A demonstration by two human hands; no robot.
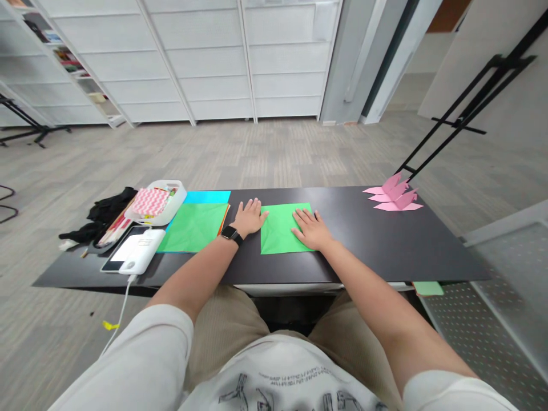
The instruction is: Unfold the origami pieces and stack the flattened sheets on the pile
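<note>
Green paper sheet [280,229] lies between flat, open hands: left hand [249,217] at its edge, right hand [310,229] on it.

An office-like workroom: grey carpet floor [265,154], white perforated cabinets [205,57], black desk [377,240].

No legible text (shirt print [282,381] too blurred).

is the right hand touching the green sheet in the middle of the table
Touching. The head view shows the right hand lying flat on the green sheet, fingers spread over its right side.
</note>
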